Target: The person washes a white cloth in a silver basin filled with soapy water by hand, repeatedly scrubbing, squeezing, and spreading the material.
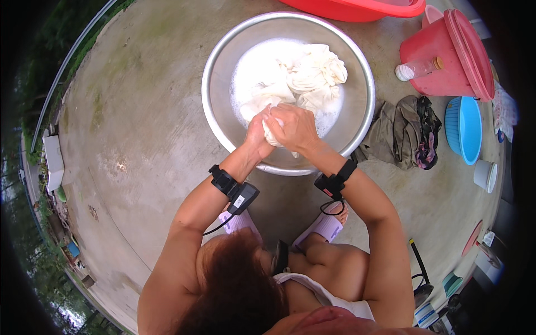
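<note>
A large round metal basin (356,125) stands on the ground before me, with foamy white suds (255,69) inside. Cream-coloured wet cloth (316,77) lies bunched in the suds, towards the right side. Over the basin's near part, my left hand (257,134) and my right hand (295,125) are pressed together around a gathered part of this cloth. Some of it bulges out between and below the hands. The fingers overlap, so parts of the left hand are hidden behind the right.
Beyond the basin sits a red plastic tub (360,10). To the right stand a lidded red bucket (431,54), a clear jar with a cork stopper (418,69), dark crumpled clothes (395,132), a blue plastic basin (462,130) and a white tub (485,176). Concrete ground (138,138) extends left.
</note>
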`<state>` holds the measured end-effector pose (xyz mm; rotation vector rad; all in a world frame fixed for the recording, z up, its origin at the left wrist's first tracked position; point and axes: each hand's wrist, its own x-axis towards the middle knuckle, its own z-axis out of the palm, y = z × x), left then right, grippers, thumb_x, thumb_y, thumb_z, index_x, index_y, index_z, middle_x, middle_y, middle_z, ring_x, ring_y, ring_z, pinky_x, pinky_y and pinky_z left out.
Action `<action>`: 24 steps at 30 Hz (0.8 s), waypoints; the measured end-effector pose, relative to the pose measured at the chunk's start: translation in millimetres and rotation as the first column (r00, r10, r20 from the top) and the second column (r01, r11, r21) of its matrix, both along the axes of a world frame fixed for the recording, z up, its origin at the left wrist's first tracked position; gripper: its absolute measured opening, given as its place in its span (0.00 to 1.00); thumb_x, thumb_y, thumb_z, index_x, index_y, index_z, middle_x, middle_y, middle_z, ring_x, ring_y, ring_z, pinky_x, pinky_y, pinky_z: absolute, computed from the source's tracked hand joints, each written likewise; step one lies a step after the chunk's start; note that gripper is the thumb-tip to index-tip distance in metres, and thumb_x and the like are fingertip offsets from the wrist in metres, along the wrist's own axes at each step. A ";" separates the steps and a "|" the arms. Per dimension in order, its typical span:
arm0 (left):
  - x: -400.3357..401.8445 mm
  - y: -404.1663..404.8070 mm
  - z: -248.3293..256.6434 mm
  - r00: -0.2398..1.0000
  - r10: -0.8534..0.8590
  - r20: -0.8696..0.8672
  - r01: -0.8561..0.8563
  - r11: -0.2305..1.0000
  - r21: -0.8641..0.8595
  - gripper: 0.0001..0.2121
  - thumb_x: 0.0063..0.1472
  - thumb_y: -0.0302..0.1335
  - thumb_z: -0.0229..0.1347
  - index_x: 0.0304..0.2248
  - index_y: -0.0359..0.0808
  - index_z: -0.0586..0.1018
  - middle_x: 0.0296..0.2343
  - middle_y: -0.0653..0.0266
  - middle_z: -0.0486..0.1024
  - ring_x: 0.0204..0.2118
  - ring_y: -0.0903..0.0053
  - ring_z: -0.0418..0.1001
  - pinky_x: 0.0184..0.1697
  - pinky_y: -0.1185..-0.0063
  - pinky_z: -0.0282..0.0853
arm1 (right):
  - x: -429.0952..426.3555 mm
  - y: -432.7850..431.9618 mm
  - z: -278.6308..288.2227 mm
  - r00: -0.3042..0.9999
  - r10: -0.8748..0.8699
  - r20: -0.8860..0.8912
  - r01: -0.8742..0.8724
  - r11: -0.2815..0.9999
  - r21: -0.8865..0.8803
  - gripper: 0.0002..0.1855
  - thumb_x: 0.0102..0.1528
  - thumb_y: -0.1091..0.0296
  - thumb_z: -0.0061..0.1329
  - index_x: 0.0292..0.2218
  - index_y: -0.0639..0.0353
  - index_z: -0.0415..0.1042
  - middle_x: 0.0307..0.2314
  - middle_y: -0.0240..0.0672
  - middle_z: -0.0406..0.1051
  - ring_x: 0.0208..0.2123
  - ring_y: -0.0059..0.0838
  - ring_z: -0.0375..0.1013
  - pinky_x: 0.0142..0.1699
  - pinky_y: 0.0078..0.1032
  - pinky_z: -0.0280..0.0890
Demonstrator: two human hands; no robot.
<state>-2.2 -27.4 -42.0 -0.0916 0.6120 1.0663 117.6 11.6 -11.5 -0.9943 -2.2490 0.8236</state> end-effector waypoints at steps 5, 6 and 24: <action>5.8 1.7 18.7 0.950 0.060 -0.306 -0.104 0.986 -0.129 0.19 0.68 0.42 0.42 0.46 0.35 0.71 0.41 0.62 0.73 0.44 0.72 0.73 0.49 0.73 0.69 | -2.1 2.0 3.7 0.998 -0.056 0.013 0.053 0.990 0.131 0.09 0.49 0.63 0.50 0.23 0.57 0.73 0.18 0.38 0.71 0.23 0.41 0.72 0.30 0.35 0.65; -2.2 -1.5 3.9 1.000 0.013 0.013 -0.013 0.999 0.035 0.19 0.68 0.42 0.42 0.46 0.36 0.71 0.41 0.62 0.74 0.44 0.72 0.73 0.49 0.73 0.69 | -14.4 -11.8 16.7 0.994 0.039 -0.100 -0.020 0.983 0.185 0.09 0.50 0.63 0.49 0.23 0.58 0.73 0.17 0.38 0.70 0.22 0.42 0.72 0.30 0.35 0.65; 6.6 15.3 41.8 0.906 0.175 -0.386 -0.120 0.979 0.164 0.25 0.68 0.44 0.40 0.57 0.34 0.62 0.53 0.59 0.64 0.57 0.73 0.61 0.61 0.72 0.52 | 27.3 35.7 5.5 0.911 -0.342 0.229 0.382 0.911 -0.158 0.06 0.49 0.69 0.50 0.31 0.58 0.72 0.24 0.37 0.73 0.28 0.42 0.73 0.35 0.33 0.66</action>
